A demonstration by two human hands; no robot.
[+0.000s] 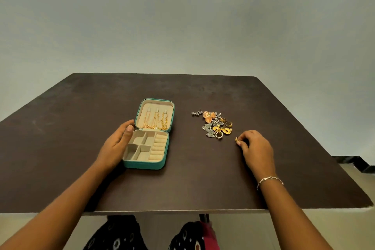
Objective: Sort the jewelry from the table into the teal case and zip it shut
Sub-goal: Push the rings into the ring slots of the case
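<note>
Lap: dark patterned cloth (121, 233) showed below the near edge of the surface (182, 184), with both forearms reaching over it.
Left hand: the left hand (118, 142) lay against the left side of the teal case (146, 165), its fingers (126, 125) quite straight and holding nothing. I judge it was there to keep the case from sliding.
Teal case: it lay open at the left of the middle, with the lid flat on the far side. Gold chains (156, 122) already hung in the lid. The small compartments (140, 144) and the ring rolls (158, 148) looked empty.
Right hand: the right hand (256, 146) was at the right, its fingers narrow and pinching a gold ring (237, 139) low at the surface. A silver bracelet (269, 179) was on that wrist.
Jewelry pile: the jewelry pile (215, 126) of rings and earrings lay just to the far left of the right hand, well apart from the case.
Stage: early, I think; most pieces were unsorted, and the ring probably belonged in the rolls.
</note>
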